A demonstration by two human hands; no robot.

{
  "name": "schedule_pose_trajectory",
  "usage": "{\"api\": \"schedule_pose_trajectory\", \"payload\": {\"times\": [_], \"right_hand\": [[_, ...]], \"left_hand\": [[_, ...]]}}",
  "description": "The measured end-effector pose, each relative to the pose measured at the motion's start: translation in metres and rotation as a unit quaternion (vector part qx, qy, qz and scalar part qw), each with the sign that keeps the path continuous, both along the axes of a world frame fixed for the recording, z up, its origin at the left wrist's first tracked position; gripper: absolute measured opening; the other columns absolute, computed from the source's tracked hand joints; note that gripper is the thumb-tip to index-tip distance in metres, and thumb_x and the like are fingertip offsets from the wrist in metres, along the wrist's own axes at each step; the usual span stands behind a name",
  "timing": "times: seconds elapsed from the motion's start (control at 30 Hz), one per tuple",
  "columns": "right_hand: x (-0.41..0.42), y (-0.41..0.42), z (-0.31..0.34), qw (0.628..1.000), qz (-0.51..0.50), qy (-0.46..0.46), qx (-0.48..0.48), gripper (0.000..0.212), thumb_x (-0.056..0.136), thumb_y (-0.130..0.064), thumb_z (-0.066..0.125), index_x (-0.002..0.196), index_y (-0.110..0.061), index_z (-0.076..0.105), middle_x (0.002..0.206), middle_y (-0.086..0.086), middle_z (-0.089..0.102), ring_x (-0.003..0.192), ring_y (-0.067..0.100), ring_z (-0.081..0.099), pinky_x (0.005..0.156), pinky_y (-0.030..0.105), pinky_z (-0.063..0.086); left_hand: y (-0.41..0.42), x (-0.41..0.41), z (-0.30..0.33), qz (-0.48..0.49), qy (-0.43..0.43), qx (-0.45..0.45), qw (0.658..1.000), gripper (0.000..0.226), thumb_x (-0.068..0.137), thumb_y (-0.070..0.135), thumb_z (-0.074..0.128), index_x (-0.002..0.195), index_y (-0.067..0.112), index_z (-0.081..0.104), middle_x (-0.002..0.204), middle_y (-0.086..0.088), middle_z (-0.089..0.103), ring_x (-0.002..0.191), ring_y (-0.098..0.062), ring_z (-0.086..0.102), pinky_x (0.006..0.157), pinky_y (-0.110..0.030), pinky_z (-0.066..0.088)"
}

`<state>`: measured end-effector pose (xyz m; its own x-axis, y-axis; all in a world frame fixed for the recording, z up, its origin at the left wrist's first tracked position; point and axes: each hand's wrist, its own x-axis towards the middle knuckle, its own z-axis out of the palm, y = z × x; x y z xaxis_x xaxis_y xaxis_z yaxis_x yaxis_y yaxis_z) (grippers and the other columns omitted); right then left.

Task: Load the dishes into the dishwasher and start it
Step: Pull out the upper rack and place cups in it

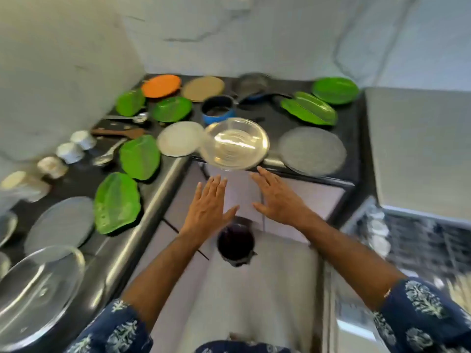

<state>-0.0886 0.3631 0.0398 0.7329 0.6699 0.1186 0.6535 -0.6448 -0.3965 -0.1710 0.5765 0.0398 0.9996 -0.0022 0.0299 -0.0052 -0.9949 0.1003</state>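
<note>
Hands, both bare, fingers straight and spread apart, holding nothing: left hand point(207, 208) and right hand point(277, 200) sit at centre frame, just below a clear glass bowl point(235, 143) that stands on the black counter point(293, 118) with its near rim over the counter edge. Neither hand touches it.

Risks, as judged: the bowl overhangs the edge, so a nudge from one fingertip before both hands close could tip it to the floor; glass may be slick. A white plate point(179, 141) touches or nearly touches its left side and a grey plate point(312, 151) lies to the right; a sideways lift could drag either one.

Containers: glass bowl, apparently empty. Blue saucepan point(218, 109) behind it, dark inside, contents unclear. Dishwasher rack point(413, 240), right edge of frame, holds a few pale items, too blurred to name.

Other dishes awaiting loading: green leaf-shaped plates point(117, 203) at left and upper right, an orange plate point(161, 85) at upper left, small white cups point(70, 152) at far left.
</note>
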Motion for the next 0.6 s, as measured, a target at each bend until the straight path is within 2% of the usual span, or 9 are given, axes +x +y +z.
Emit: {"api": "schedule_pose_trajectory", "payload": {"times": [0.1, 0.3, 0.4, 0.5, 0.6], "right_hand": [[0.012, 0.093, 0.027, 0.997, 0.067, -0.04, 0.009, 0.082, 0.087, -0.036, 0.071, 0.153, -0.01, 0.03, 0.159, 0.017, 0.027, 0.143, 0.036, 0.032, 0.118, 0.045, 0.026], [0.035, 0.254, 0.063, 0.987, 0.149, -0.064, 0.006, 0.077, 0.085, -0.035, 0.073, 0.149, -0.012, 0.037, 0.155, 0.014, 0.033, 0.133, 0.036, 0.044, 0.109, 0.048, 0.04], [0.048, 0.322, 0.07, 0.977, 0.2, -0.069, -0.002, 0.074, 0.085, -0.034, 0.071, 0.148, -0.013, 0.037, 0.15, 0.014, 0.037, 0.128, 0.037, 0.048, 0.102, 0.049, 0.045], [0.07, 0.391, 0.068, 0.963, 0.26, -0.074, -0.013, 0.07, 0.085, -0.032, 0.07, 0.145, -0.011, 0.04, 0.145, 0.014, 0.043, 0.127, 0.037, 0.048, 0.102, 0.047, 0.044], [0.095, 0.461, 0.063, 0.949, 0.309, -0.063, -0.013, 0.067, 0.084, -0.028, 0.071, 0.142, -0.009, 0.043, 0.142, 0.014, 0.046, 0.13, 0.034, 0.047, 0.107, 0.043, 0.038]], "left_hand": [[0.093, -0.028, 0.026, 0.076, -0.052, -0.004, 0.996, 0.089, 0.089, 0.068, 0.025, 0.154, 0.007, 0.034, 0.16, -0.013, 0.034, 0.151, -0.029, 0.025, 0.123, -0.052, 0.016], [0.245, -0.069, 0.05, 0.197, -0.071, 0.016, 0.978, 0.084, 0.09, 0.068, 0.026, 0.148, 0.01, 0.042, 0.154, -0.013, 0.043, 0.146, -0.033, 0.036, 0.117, -0.057, 0.027], [0.297, -0.073, 0.055, 0.254, -0.066, 0.01, 0.965, 0.083, 0.091, 0.067, 0.026, 0.151, 0.011, 0.038, 0.158, -0.011, 0.038, 0.149, -0.031, 0.03, 0.119, -0.056, 0.023], [0.348, -0.065, 0.054, 0.305, -0.049, 0.001, 0.951, 0.073, 0.099, 0.057, 0.042, 0.155, 0.013, 0.028, 0.164, -0.009, 0.026, 0.153, -0.029, 0.018, 0.123, -0.052, 0.015], [0.398, -0.06, 0.051, 0.346, -0.03, 0.016, 0.938, 0.071, 0.099, 0.052, 0.048, 0.154, 0.012, 0.029, 0.162, -0.013, 0.028, 0.151, -0.031, 0.024, 0.12, -0.05, 0.023]]}}
